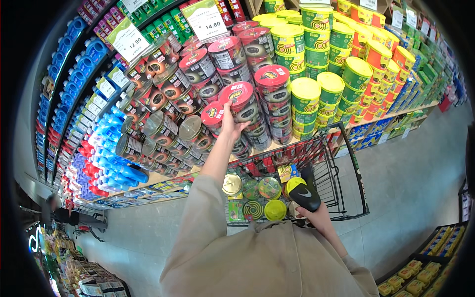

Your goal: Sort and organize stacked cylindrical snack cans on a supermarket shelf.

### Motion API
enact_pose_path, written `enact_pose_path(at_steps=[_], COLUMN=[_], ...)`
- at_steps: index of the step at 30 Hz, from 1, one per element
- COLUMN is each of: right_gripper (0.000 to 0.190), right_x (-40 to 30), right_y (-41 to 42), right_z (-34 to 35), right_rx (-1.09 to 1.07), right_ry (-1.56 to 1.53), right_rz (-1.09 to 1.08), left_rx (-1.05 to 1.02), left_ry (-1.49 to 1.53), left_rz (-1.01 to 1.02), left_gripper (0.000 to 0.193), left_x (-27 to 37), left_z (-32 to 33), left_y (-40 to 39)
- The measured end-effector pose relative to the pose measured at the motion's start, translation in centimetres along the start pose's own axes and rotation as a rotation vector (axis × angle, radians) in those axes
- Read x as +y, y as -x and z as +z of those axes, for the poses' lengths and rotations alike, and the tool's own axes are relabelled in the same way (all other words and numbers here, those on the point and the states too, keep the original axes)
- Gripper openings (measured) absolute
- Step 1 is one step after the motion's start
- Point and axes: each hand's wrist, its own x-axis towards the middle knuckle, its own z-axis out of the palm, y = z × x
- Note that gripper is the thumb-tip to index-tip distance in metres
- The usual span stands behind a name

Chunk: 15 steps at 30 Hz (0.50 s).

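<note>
My left hand reaches to the display, fingers apart. One fingertip meets the edge of a red-lidded clear canister at the top of a stack; I see no grip around it. Beside the hand is a lower red-lidded canister. My right hand is closed around the lower end of a black object with a white swoosh mark, over the wire shopping cart. In the cart lie a yellow-lidded tub, a gold-lidded can and several round packs, one a green mosquito coil pack.
Stacked green mosquito coil tubs with yellow lids stand right of the canisters. Clear-lidded canisters and blue bottles stand left. Price signs jut above. A person is in the aisle at left. Egg cartons fill a lower-right shelf.
</note>
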Motion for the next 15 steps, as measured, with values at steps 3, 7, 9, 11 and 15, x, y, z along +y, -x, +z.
enact_pose_path(at_steps=[3, 7, 9, 11, 15], right_gripper=[0.039, 0.039, 0.039, 0.038, 0.036], right_x=[0.3, 0.7, 0.7, 0.8, 1.0], right_y=[-0.1, -0.2, -0.4, -0.5, -0.4], right_z=[0.1, 0.1, 0.1, 0.2, 0.2], right_rx=[0.003, 0.002, -0.003, -0.007, -0.014], right_ry=[-0.014, -0.099, -0.078, -0.058, -0.074], right_rz=[0.002, -0.022, 0.005, 0.031, 0.014], left_rx=[0.06, 0.041, 0.071, 0.074, 0.083], left_ry=[0.007, -0.014, -0.015, -0.001, -0.007], left_rz=[-0.093, -0.015, -0.018, -0.024, -0.048], left_gripper=[0.076, 0.071, 0.07, 0.069, 0.066], left_x=[0.6, 1.0, 1.2, 1.5, 1.8], left_z=[0.1, 0.5, 0.6, 0.8, 0.7], left_y=[-0.8, -1.7, -2.7, -3.1, -4.9])
